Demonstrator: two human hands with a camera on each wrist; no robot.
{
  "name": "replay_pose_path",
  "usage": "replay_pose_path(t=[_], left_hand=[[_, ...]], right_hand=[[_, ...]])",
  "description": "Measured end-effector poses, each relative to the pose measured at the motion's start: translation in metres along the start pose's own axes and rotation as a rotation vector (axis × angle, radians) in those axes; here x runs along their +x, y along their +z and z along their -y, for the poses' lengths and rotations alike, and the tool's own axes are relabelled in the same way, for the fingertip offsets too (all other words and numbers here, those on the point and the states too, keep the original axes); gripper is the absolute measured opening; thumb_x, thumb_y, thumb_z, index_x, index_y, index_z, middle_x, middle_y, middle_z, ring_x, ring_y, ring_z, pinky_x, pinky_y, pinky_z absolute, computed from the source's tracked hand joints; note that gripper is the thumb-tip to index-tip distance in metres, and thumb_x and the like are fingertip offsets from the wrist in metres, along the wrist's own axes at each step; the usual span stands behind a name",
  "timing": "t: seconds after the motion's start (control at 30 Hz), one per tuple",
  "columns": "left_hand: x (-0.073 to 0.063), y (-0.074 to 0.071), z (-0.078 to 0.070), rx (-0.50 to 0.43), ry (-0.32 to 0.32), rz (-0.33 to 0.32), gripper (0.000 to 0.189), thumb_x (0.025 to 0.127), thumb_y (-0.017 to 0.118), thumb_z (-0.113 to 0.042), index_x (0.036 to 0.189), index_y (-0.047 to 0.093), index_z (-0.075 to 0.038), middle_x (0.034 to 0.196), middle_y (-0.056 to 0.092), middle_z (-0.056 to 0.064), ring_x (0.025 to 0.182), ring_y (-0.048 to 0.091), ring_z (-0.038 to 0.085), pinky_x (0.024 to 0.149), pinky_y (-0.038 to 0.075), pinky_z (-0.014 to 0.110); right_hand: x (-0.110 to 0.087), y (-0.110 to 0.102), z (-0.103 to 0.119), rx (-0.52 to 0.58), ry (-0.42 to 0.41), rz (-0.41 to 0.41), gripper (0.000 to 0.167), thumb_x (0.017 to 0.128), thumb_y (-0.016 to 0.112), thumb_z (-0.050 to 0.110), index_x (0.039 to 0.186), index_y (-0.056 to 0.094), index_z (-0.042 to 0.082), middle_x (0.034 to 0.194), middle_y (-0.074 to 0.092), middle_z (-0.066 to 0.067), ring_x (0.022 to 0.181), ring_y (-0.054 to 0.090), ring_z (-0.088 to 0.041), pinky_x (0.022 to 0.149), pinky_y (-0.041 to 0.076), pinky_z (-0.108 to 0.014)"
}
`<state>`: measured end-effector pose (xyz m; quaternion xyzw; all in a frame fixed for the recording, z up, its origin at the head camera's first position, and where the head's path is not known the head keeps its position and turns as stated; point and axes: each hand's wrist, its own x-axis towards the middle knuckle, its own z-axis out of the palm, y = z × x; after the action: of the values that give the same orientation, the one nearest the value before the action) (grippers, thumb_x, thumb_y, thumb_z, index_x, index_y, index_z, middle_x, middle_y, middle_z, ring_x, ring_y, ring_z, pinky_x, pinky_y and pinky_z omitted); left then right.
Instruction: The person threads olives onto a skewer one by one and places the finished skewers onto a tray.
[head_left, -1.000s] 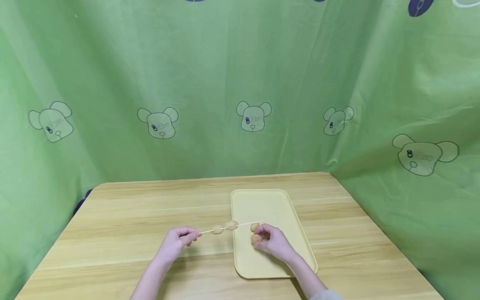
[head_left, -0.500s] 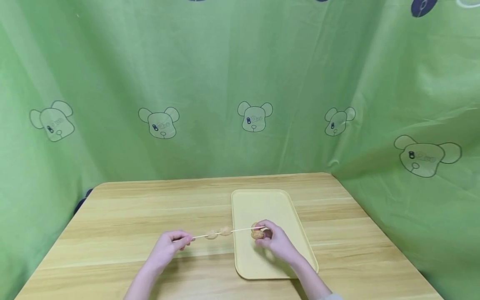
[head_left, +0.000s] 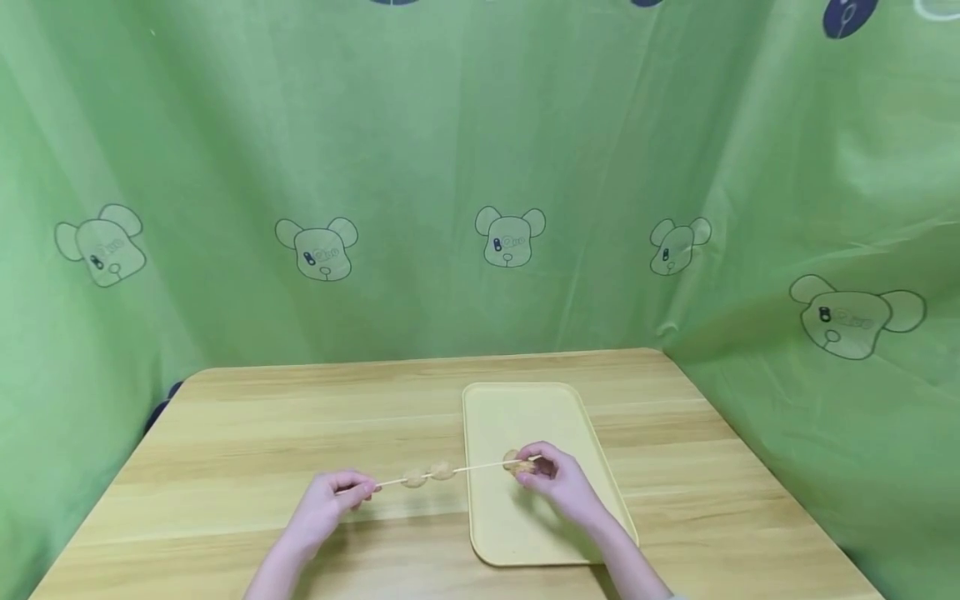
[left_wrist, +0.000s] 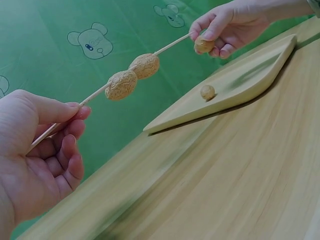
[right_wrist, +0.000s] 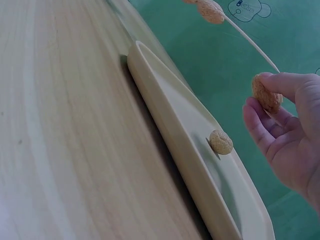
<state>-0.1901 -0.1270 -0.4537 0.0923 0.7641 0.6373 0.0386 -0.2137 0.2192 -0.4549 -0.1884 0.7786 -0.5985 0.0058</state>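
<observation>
My left hand point(head_left: 322, 504) pinches a thin wooden skewer point(left_wrist: 172, 44) near one end. Two wrinkled brown balls, one nearer the hand point(left_wrist: 121, 85) and one farther along point(left_wrist: 145, 66), are threaded side by side on it. Over the tray, my right hand point(head_left: 566, 487) holds another wrinkled brown ball point(right_wrist: 266, 94) between thumb and fingers. The skewer's far end reaches the right fingers, just beside that ball; whether it touches or enters the ball cannot be told. One more such ball point(right_wrist: 221, 142) lies on the cream tray point(head_left: 517, 408), below the right hand.
The tray lies right of centre on a wood-grain table point(head_left: 315, 417). Green curtains point(head_left: 405, 150) printed with bear heads hang behind the table and on both sides.
The left hand has drawn left and toward the person with the skewer. The right hand has turned its ball and moved slightly right; the skewer end now lies across its fingers.
</observation>
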Motion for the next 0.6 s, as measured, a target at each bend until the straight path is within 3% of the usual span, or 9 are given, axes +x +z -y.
replay_pose_path(t=[0.2,0.6], left_hand=[[-0.0001,-0.0019,0.002,-0.007,0.026,0.008,0.02,0.086,0.061,-0.007,0.094,0.065,0.011,0.073,0.057,0.003,0.07,0.051,0.012,0.067,0.046,0.027],[-0.0032,-0.0022,0.0054,0.027,0.028,-0.002,0.02,0.085,0.062,-0.008,0.092,0.066,0.01,0.083,0.062,0.017,0.075,0.055,0.016,0.068,0.047,0.028]], right_hand=[[0.0003,-0.0009,0.0037,0.046,0.029,-0.006,0.034,0.081,0.066,-0.001,0.11,0.052,-0.012,0.095,0.061,-0.018,0.076,0.059,-0.009,0.068,0.049,-0.025],[-0.0009,-0.0009,0.0056,0.035,0.032,-0.006,0.033,0.079,0.067,-0.001,0.108,0.054,-0.01,0.094,0.06,-0.021,0.074,0.058,-0.009,0.067,0.049,-0.025]])
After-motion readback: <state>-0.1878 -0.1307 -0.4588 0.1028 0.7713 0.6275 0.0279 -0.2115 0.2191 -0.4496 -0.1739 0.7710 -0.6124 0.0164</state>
